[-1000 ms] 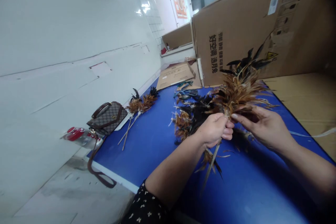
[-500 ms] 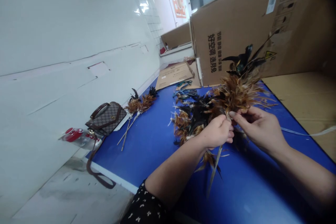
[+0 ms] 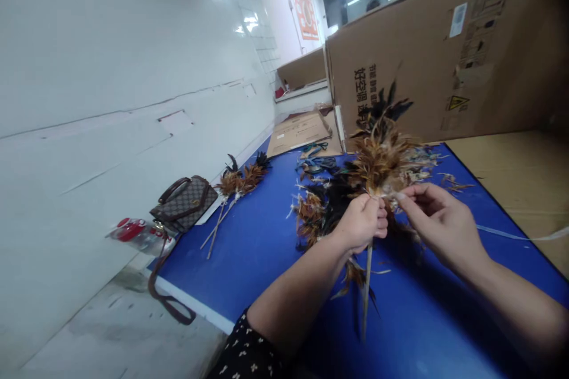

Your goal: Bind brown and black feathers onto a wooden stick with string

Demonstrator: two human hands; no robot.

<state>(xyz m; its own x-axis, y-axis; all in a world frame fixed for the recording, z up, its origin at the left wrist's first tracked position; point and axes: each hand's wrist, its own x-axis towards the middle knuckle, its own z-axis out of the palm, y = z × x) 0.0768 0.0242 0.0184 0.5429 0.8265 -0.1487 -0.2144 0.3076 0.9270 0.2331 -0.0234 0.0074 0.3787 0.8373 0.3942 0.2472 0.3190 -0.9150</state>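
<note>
My left hand (image 3: 363, 222) is wrapped round the thin stick (image 3: 367, 290) of a feather duster, just below its feathers. The duster (image 3: 382, 154) stands nearly upright, with brown feathers low down and dark ones at the top. Beside the feather base, my right hand (image 3: 438, 213) pinches thumb against forefinger. A pale, translucent strip (image 3: 502, 231) shows between those fingertips and the stick, and also trails from behind that hand to the right. Loose black and brown feathers (image 3: 317, 207) lie in a heap behind my left hand.
Two small feather dusters (image 3: 240, 180) lie crossed on the blue table (image 3: 258, 237). At the left edge are a checked handbag (image 3: 184, 204) and a red-capped bottle (image 3: 142, 234). A large cardboard box (image 3: 413, 59) stands behind; flat cardboard (image 3: 297, 130) and blue ties (image 3: 316, 160) lie nearby.
The duster has turned more upright, its top swinging left and its stick end moving right. My right hand's fingertips have drawn slightly away from the stick, with the pale strip between.
</note>
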